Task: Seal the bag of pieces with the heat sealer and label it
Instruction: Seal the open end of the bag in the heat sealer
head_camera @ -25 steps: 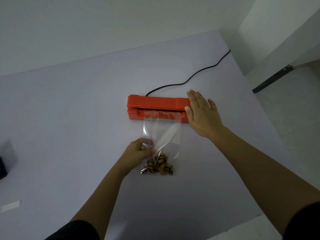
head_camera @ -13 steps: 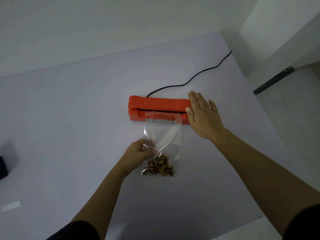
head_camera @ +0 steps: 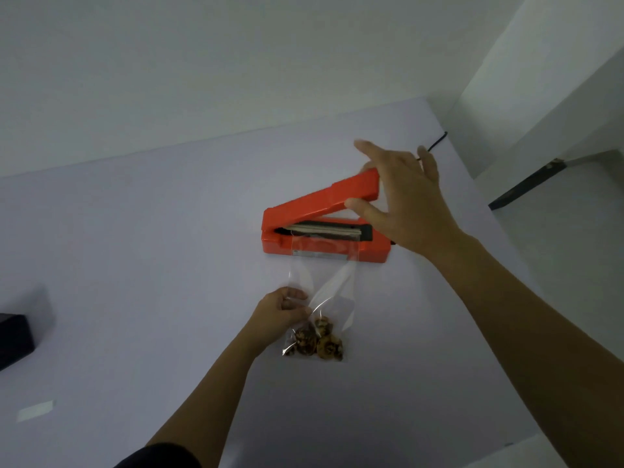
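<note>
While my spread right grip (head_camera: pixel 405 204) props the sealer lid (head_camera: pixel 320 201), my left grip (head_camera: pixel 280 312), pinching the bag (head_camera: pixel 324 285), could tug its seam apart.

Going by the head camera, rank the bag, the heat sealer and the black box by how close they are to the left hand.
1. bag, pinched in the left hand.
2. heat sealer, just beyond it.
3. black box, far left table edge.
</note>
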Tool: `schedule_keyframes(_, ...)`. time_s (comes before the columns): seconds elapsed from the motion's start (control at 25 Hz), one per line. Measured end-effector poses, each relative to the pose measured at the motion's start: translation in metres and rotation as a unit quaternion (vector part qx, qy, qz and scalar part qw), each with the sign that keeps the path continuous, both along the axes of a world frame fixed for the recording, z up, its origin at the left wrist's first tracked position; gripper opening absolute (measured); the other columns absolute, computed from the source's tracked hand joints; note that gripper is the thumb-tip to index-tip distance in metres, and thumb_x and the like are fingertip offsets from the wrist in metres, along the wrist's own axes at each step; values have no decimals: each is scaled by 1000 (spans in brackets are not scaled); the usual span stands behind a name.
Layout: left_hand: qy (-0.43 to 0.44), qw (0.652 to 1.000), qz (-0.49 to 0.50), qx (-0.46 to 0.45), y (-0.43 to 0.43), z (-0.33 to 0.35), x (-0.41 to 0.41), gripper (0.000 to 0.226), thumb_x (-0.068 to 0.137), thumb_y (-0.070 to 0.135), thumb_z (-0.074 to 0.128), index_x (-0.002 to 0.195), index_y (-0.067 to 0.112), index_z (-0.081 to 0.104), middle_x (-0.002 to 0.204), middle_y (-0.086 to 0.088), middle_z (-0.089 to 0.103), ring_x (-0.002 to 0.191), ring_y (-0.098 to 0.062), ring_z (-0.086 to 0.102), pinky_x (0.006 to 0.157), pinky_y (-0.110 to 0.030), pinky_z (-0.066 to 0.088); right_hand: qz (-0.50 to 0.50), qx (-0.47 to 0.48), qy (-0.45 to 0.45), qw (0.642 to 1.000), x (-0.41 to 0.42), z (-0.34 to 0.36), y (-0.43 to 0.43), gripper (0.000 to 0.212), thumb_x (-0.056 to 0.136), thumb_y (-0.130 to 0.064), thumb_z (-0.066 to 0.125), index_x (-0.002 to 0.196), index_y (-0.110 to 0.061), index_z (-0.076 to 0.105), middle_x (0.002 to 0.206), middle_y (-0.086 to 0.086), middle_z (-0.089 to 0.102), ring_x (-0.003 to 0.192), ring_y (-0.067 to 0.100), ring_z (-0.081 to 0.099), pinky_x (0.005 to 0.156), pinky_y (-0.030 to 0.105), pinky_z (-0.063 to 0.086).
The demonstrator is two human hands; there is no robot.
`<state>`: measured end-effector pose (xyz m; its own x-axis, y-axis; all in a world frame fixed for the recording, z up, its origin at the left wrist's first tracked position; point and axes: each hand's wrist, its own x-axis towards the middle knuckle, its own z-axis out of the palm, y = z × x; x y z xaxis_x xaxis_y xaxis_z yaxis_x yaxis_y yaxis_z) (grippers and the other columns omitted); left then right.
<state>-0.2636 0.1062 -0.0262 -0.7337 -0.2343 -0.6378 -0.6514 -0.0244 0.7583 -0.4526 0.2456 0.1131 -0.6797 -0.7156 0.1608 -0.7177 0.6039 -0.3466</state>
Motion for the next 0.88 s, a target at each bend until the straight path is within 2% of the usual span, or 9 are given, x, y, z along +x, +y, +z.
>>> schedule_keyframes(0.16, 0, 1000, 10, 2, 0, -1, 0, 25, 81, 7, 69, 103, 7, 60, 87, -10, 71, 73, -17, 69, 62, -18, 53, 58, -105, -95, 988, 14, 44, -82, 95, 68, -54, 73, 144, -26, 22, 104, -12, 60, 119, 13, 47, 113, 49, 8)
schedule_keyframes(0.24, 5, 1000, 13, 6, 2, -1, 0, 22, 79, 7, 70, 99, 9, 60, 86, -10, 72, 77, -21, 69, 69, -25, 54, 121, -122, -160, 972, 26, 48, -117, 96, 73, -53, 71, 147, -25, 16, 116, -8, 63, 127, 13, 43, 115, 48, 10)
schedule_keyframes(0.32, 8, 1000, 19, 2, 2, -2, -1, 19, 78, 7, 71, 92, 13, 60, 85, -10, 73, 80, -23, 69, 76, -33, 55, 161, -143, -231, 949, 28, 41, -129, 88, 83, -46, 63, 148, -23, 9, 137, -2, 52, 135, 13, 36, 114, 37, 17)
schedule_keyframes(0.4, 9, 1000, 18, -5, 1, -4, 0, 17, 78, 8, 71, 89, 16, 60, 83, -7, 73, 79, -22, 69, 78, -35, 54, 128, -175, -285, 934, 17, 29, -111, 72, 91, -39, 56, 148, -24, 15, 146, -2, 42, 135, 6, 33, 108, 19, 24)
schedule_keyframes(0.48, 16, 1000, 8, -21, 0, -5, 3, 14, 81, 14, 69, 93, 16, 62, 88, -3, 72, 83, -20, 69, 80, -33, 56, 40, -183, -310, 932, 0, 4, -73, 59, 94, -38, 51, 145, -23, 26, 144, -6, 43, 131, -1, 36, 110, 20, 28)
schedule_keyframes(0.56, 34, 998, -6, -55, 0, 0, 3, 14, 86, 26, 63, 98, 19, 63, 94, 5, 69, 87, -13, 66, 76, -24, 53, -61, -140, -316, 937, -14, -32, -23, 60, 91, -43, 51, 144, -22, 30, 142, -7, 44, 128, -1, 37, 113, 31, 29)
schedule_keyframes(0.64, 48, 994, 17, -99, 3, 8, -2, 21, 89, 37, 58, 103, 22, 62, 95, 12, 65, 89, -5, 62, 73, -16, 47, -116, -71, -317, 939, -16, -62, 19, 83, 79, -54, 60, 146, -20, 24, 149, -2, 35, 135, 7, 31, 114, 32, 24)
schedule_keyframes(0.76, 53, 986, 104, -121, 11, 13, -24, 25, 90, 41, 54, 99, 19, 61, 91, 7, 66, 85, -10, 63, 75, -23, 51, -98, 38, -275, 956, -11, -90, 47, 117, 56, -66, 68, 148, -16, 14, 155, 5, 23, 141, 22, 24, 115, 42, 22)
schedule_keyframes(0.88, 40, 971, 192, -139, 22, 17, -49, 27, 92, 44, 50, 92, 18, 57, 84, 2, 67, 67, -14, 68, 69, -32, 57, -53, 96, -206, 972, -11, -105, 46, 119, 58, -64, 74, 147, -13, 15, 153, 8, 28, 137, 25, 33, 114, 48, 23)
